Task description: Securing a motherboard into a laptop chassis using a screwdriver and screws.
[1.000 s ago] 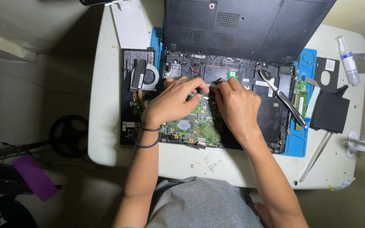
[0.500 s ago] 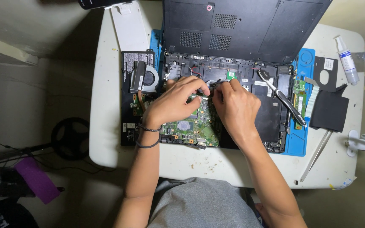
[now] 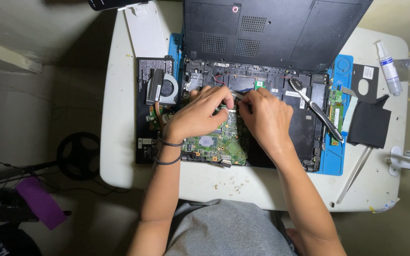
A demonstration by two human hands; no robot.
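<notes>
Pinching at the same spot, the left hand (image 3: 200, 114) and the right hand (image 3: 264, 118) meet fingertip to fingertip over a green circuit board (image 3: 217, 144) inside an opened laptop (image 3: 304, 128). Both hands have their fingers drawn together around a small silvery part (image 3: 231, 108) between them; what that part is cannot be told. The board lies just under the left hand's palm. A cooling fan (image 3: 164, 89) sits just beyond the left wrist's outer side. A black-handled tool (image 3: 316, 110) rests to the right of the right hand, and a small bottle (image 3: 388, 67) stands farther right.
</notes>
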